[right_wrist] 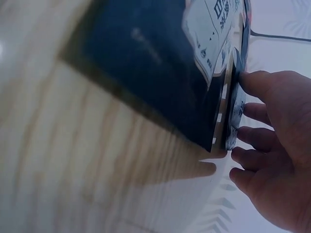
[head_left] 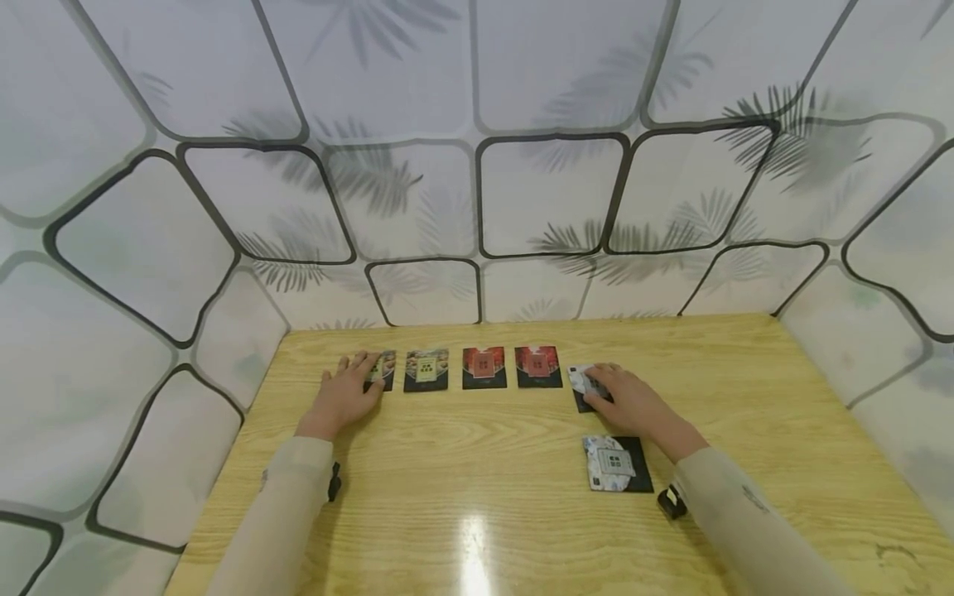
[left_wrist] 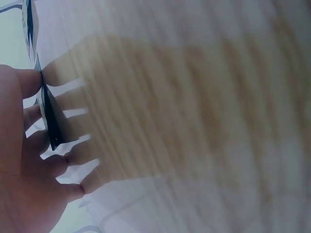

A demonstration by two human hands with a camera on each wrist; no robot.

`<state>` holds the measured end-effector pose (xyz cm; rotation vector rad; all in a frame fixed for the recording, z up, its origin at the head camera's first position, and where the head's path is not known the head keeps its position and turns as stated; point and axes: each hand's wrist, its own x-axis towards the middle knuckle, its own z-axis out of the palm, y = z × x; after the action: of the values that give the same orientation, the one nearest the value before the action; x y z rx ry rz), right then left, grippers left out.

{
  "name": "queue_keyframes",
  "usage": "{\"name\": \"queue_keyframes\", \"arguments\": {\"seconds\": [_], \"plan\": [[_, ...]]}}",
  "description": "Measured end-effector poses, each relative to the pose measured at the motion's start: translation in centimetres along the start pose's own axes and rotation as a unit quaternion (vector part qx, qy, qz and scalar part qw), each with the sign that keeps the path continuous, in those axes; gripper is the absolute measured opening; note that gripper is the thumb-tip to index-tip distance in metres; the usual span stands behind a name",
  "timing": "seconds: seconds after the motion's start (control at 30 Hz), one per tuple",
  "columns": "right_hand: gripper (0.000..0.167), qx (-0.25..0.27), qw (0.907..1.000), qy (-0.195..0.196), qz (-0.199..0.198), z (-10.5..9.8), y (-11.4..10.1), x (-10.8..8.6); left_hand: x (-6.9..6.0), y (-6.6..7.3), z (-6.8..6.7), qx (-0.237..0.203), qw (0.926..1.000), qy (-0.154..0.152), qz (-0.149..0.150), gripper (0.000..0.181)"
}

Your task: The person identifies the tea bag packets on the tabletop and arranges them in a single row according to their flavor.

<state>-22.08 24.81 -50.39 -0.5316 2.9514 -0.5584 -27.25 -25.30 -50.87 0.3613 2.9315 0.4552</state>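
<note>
My left hand [head_left: 345, 397] lies with spread fingers on the leftmost green-and-black packet [head_left: 388, 372], covering part of it; in the left wrist view the thumb and fingers touch that dark packet [left_wrist: 52, 116]. My right hand [head_left: 633, 403] rests, fingers extended, on a white-and-black packet [head_left: 579, 382] at the right end of the row, hiding much of it. In the right wrist view the fingertips of that hand [right_wrist: 277, 141] touch the packet's edge. A second white-and-black packet [head_left: 617, 463] lies nearer, turned sideways, below the right hand.
Between the hands, a green-and-black packet [head_left: 426, 370] and two red-and-black packets, one at left [head_left: 484, 367] and one at right [head_left: 538, 367], lie in a row on the wooden table [head_left: 417, 497]. Patterned white walls [head_left: 551, 199] stand behind and beside the table.
</note>
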Motion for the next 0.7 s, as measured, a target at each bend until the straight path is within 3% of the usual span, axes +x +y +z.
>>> {"name": "queue_keyframes", "arguments": {"seconds": [0.7], "plan": [[0.057,-0.001,0.9993,0.002,0.037,0.0,0.2,2.5,-0.1,0.4,-0.3,0.003,1.0000,-0.002,-0.007,0.064]]}}
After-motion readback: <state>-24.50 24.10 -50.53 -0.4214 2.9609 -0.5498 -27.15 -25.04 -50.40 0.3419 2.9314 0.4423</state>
